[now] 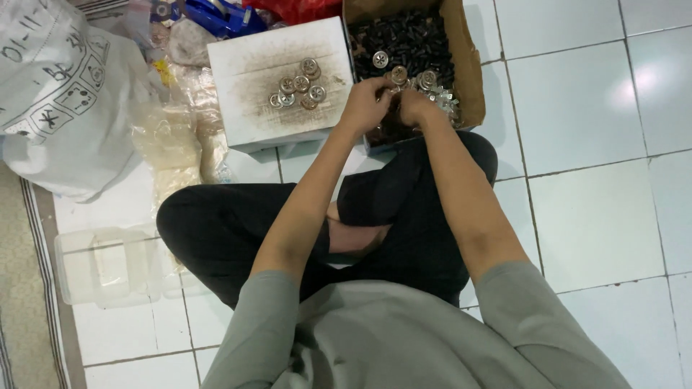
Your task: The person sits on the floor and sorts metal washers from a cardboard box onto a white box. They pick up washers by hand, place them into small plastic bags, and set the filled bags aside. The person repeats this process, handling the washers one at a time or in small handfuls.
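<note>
- Two hands are meeting just in front of the brown cardboard box [470, 68], right at its near edge.
- The left hand [366, 103] is curling its fingers [380, 86] in tight, pinching something small; it is too tiny to make out.
- The right hand [414, 106] is touching the left one, and its fingers are bent close too. What they are holding is hidden.
- Inside the brown cardboard box, lots of small dark pieces [407, 36] are lying in a heap.
- A few shiny round metal discs [398, 74] are sitting on top of that heap, just beyond the hands.
- More shiny discs [299, 88] are lying in a little bunch on the white box lid [245, 108], just to the left of the brown box. The lid is looking rusty brown in the middle.
- The person is sitting cross-legged on the white tiled floor [591, 209], wearing black trousers and a grey shirt.
- A big white sack [58, 94] is lying far to the left.
- Some clear plastic bags [169, 140] are sitting between the sack and the lid.
- A clear plastic tub [108, 266] is resting on the floor beside the person's left knee.
</note>
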